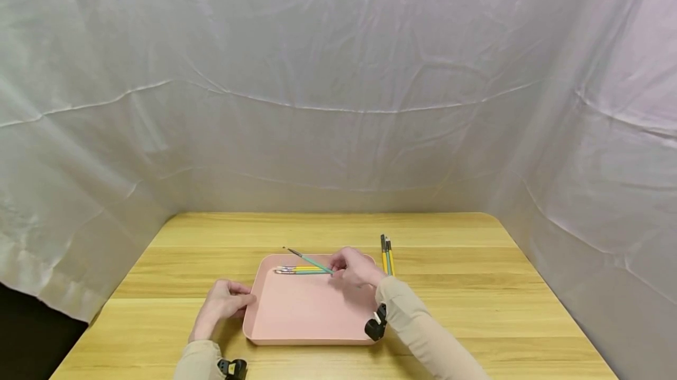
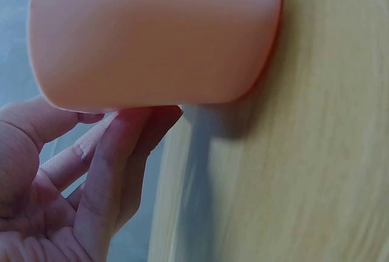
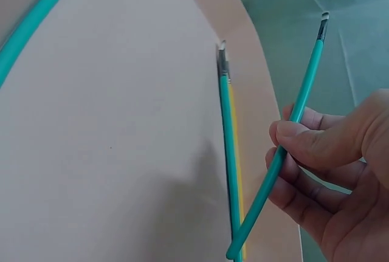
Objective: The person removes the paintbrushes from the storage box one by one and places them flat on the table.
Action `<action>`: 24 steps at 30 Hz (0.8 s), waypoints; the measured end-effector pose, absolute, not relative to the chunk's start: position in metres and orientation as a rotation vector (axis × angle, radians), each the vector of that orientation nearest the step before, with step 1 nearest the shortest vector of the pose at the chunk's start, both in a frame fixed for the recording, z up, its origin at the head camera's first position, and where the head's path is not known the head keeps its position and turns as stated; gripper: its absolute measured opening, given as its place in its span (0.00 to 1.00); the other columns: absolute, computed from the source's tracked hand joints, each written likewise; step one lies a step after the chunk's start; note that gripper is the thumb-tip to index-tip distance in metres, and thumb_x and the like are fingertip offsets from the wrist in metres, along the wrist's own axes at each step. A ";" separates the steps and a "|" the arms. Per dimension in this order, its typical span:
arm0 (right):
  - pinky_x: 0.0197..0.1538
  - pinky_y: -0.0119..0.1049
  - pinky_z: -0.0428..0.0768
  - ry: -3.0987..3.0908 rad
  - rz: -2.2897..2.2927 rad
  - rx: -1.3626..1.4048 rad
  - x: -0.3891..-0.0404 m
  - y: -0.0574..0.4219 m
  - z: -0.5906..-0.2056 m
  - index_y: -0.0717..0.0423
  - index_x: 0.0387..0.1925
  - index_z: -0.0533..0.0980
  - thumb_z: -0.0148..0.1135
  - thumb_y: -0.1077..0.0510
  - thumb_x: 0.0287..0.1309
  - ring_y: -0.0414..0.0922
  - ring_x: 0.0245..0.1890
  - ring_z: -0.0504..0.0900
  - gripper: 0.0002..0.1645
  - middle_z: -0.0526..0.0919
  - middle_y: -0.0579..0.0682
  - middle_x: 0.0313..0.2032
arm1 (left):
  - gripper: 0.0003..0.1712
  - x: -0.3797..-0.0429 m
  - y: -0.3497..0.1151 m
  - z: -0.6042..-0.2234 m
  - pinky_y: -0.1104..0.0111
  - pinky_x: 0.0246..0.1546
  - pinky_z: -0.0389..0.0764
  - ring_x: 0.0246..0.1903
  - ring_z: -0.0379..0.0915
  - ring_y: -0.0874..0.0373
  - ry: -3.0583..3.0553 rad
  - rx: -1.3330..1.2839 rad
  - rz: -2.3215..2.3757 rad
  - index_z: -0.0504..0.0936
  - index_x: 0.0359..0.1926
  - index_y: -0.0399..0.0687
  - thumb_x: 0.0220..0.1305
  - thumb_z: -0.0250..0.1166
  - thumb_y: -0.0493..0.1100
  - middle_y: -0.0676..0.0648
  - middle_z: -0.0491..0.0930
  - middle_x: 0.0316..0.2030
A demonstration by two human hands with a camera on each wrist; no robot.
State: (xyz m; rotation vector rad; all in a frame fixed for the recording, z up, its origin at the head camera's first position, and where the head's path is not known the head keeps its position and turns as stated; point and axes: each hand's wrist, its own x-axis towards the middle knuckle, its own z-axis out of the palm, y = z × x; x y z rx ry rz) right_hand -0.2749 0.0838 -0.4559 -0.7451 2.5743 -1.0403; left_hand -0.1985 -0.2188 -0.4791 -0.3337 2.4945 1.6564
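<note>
My right hand pinches a teal-handled paintbrush between thumb and fingers, above the back part of a pink tray. The brush slants, its bristle end up and pointing to the far left in the head view. Below it, a teal paintbrush and a yellow paintbrush lie side by side in the tray along its back wall. At the tray's left side my left hand grips the rim, with the thumb at the wall and the other fingers on the outside and underneath.
Several paintbrushes with yellow and teal handles lie on the wooden table just right of the tray, bristle ends pointing away. Grey cloth curtains stand behind the table and on both sides.
</note>
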 end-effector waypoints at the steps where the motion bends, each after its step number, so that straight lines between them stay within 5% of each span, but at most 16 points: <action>1: 0.36 0.27 0.71 2.579 -1.044 -0.728 -0.274 0.084 -0.455 0.64 0.36 0.83 0.64 0.71 0.59 0.37 0.28 0.74 0.05 0.84 0.51 0.29 | 0.12 -0.199 -0.219 -0.479 0.64 0.29 0.89 0.27 0.84 0.55 2.496 -0.335 1.656 0.83 0.39 0.22 0.53 0.69 0.29 0.44 0.86 0.27; 24: 0.35 0.24 0.79 2.435 -1.470 -0.726 -0.261 0.107 -0.458 0.72 0.42 0.81 0.66 0.71 0.58 0.38 0.31 0.78 0.10 0.85 0.62 0.34 | 0.11 -0.199 -0.219 -0.481 0.65 0.28 0.88 0.26 0.84 0.56 2.506 -0.347 1.636 0.84 0.38 0.24 0.53 0.68 0.29 0.45 0.86 0.26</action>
